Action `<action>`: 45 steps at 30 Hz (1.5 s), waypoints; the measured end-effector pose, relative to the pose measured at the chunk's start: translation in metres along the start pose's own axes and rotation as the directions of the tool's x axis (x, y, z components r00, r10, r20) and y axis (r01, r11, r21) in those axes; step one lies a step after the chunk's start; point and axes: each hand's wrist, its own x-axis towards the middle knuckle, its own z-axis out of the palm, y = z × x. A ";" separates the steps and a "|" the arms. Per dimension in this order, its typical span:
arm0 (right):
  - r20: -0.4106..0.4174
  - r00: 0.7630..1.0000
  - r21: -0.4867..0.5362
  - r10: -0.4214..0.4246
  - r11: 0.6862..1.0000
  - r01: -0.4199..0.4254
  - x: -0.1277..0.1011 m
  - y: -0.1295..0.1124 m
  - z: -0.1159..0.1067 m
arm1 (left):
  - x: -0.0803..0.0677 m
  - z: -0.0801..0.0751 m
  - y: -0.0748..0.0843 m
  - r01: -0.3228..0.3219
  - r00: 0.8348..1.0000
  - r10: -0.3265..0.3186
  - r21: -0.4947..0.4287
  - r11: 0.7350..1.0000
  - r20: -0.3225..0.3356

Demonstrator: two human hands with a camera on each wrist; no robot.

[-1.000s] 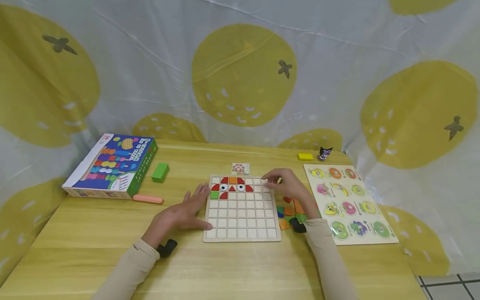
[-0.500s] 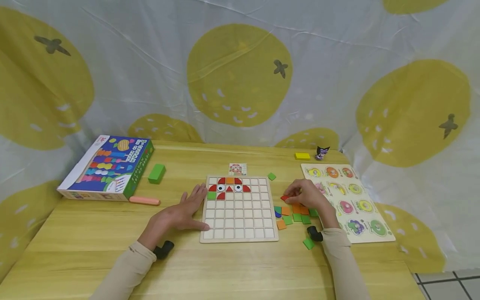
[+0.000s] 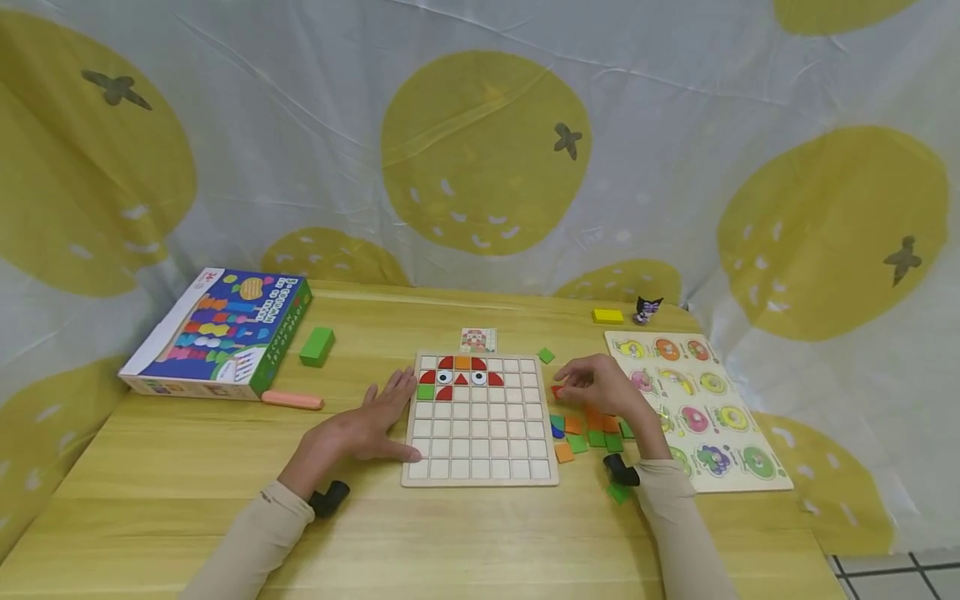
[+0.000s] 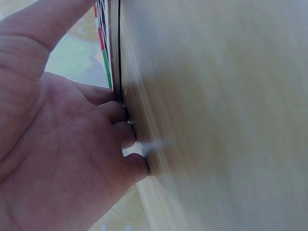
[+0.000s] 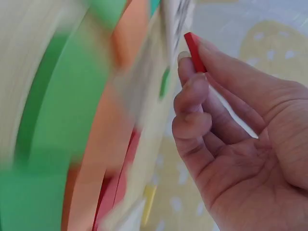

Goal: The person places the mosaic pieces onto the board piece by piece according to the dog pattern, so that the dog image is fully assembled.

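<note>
My right hand (image 3: 600,387) pinches a small red tile (image 5: 194,52) between thumb and fingertips, just right of the grid board (image 3: 480,482). In the right wrist view the tile is clear of the loose tiles. My left hand (image 3: 367,425) lies with fingers spread along the board's left edge, its thumb (image 3: 405,452) at the lower left corner. The upper left of the board bears red curved pieces, two eye tiles (image 3: 478,377), a red triangle, an orange square (image 3: 462,363) and a green square (image 3: 425,392). Its other cells are bare wood.
Loose green and orange tiles (image 3: 577,443) lie right of the board, a lone green tile (image 3: 547,356) above them. A patterned card (image 3: 477,339) sits behind the board. A fruit puzzle (image 3: 735,454) stands right; a toy box (image 3: 217,329), green block (image 3: 317,346) and orange stick (image 3: 292,400) are left.
My right hand went from the board's upper right to the loose tiles, then lifted a red tile back leftward. A green tile shows near the upper right corner. The left hand stayed put.
</note>
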 end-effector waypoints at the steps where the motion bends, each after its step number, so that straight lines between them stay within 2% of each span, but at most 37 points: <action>1: 0.009 1.000 0.020 -0.017 1.000 0.016 0.002 -0.005 0.003 | 0.000 0.000 0.000 0.000 1.000 0.000 0.000 1.000 0.000; 5: 0.070 0.996 0.107 -0.053 0.993 0.045 0.014 -0.026 0.017 | 0.000 0.000 0.000 -0.001 1.000 0.001 -0.001 1.000 0.001; 10: 0.124 0.991 0.168 -0.049 0.985 0.028 0.032 -0.043 0.038 | -0.001 0.000 0.000 0.002 1.000 -0.002 -0.002 1.000 0.000; 15: 0.094 0.995 0.191 -0.042 0.981 0.023 0.044 -0.054 0.058 | -0.001 0.000 0.000 -0.003 1.000 0.003 0.008 1.000 -0.002; 19: 0.067 0.997 0.200 0.028 0.979 -0.041 0.052 -0.062 0.071 | -0.001 0.000 0.000 0.004 1.000 -0.004 0.006 1.000 0.000; 23: 0.041 0.992 0.181 0.117 0.976 -0.122 0.059 -0.069 0.080 | -0.001 0.000 0.001 0.010 1.000 -0.010 -0.001 1.000 -0.003; 26: 0.020 0.990 0.138 0.141 0.980 -0.143 0.063 -0.073 0.084 | -0.001 0.000 0.001 0.007 1.000 -0.007 -0.006 1.000 -0.007; 34: -0.004 0.988 0.031 0.157 0.987 -0.157 0.062 -0.073 0.085 | -0.001 0.001 0.001 -0.001 1.000 0.001 -0.008 1.000 -0.005; 41: 0.057 0.993 0.011 0.108 0.994 -0.109 0.062 -0.072 0.084 | -0.001 0.000 0.001 0.007 1.000 -0.007 -0.006 1.000 -0.006; 45: 0.062 0.992 0.004 0.113 0.994 -0.113 0.065 -0.072 0.086 | -0.001 0.000 0.000 0.003 1.000 -0.004 -0.008 1.000 -0.005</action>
